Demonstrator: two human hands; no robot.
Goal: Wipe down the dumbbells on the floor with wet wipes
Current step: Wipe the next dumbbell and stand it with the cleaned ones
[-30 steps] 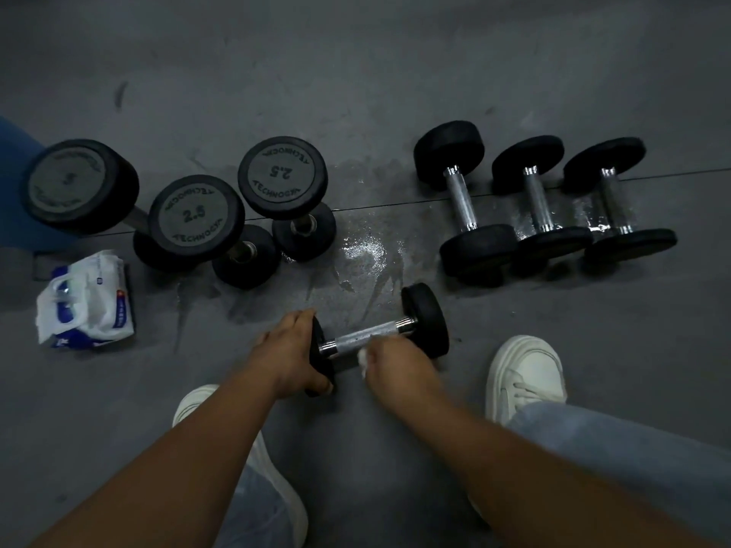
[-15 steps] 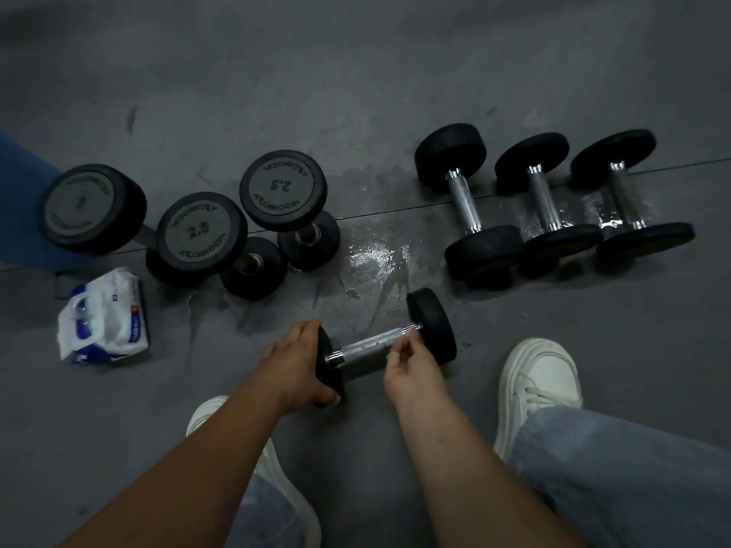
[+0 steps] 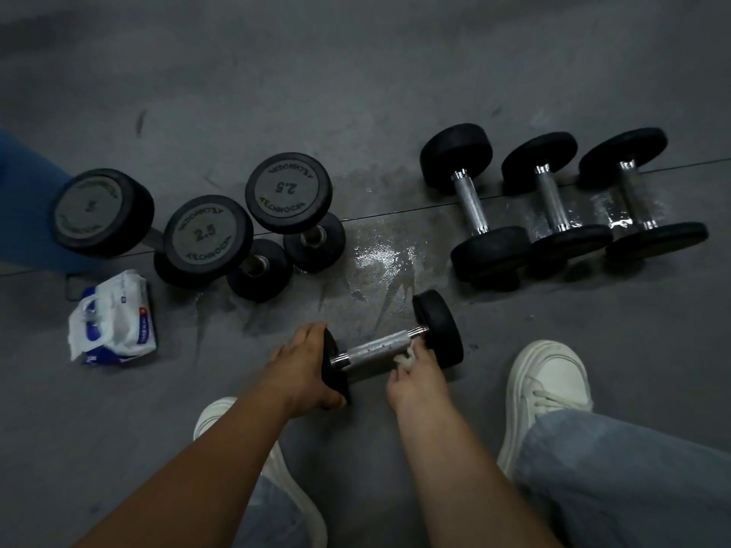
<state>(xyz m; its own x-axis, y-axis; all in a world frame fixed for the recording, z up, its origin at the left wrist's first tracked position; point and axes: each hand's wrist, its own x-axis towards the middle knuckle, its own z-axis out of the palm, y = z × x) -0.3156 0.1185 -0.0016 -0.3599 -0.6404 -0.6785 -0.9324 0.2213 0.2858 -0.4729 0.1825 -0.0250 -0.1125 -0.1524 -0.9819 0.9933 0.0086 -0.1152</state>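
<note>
A small black dumbbell (image 3: 379,348) with a chrome handle lies on the grey floor in front of me. My left hand (image 3: 304,365) grips its near-left black head. My right hand (image 3: 415,373) holds a crumpled white wet wipe (image 3: 407,355) against the right end of the handle, close to the far head. Three dumbbells (image 3: 470,203) lie side by side at the right. Three more stand on end at the left (image 3: 207,235). A white and blue wet wipe pack (image 3: 114,322) lies at the far left.
A wet patch (image 3: 375,259) shines on the floor between the two dumbbell groups. My white shoes (image 3: 550,381) flank the dumbbell, jeans below them. A blue shape (image 3: 23,203) fills the left edge. A floor seam runs across behind the dumbbells.
My right hand slid the wipe along the handle from its left part to the right end by the far head. My left hand kept its grip on the near head.
</note>
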